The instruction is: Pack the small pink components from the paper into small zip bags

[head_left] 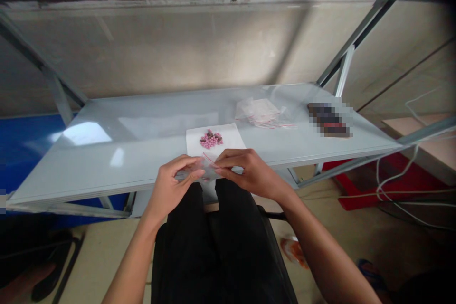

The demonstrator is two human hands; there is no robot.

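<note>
At the front edge of a pale grey table (142, 156), a seated person in black trousers (187, 247) holds a small clear plastic bag (208, 167) in both hands, just above the lap. The left hand (178, 176) curves round one side, its thumb and fingers set narrowly about the plastic. The right hand (244, 166) pinches the other side tightly near a thin red strip, probably because such flimsy film needs support from two sides. Just beyond the hands, a white sheet (230, 137) carries a loose cluster of pink and dark beads (211, 139); the sheet likely makes them easier to see. Farther back to the right, more clear bags (261, 114) lie in a loose heap, seemingly within reach. Beside them is a dark object (329, 121), too blurred to identify.
</note>
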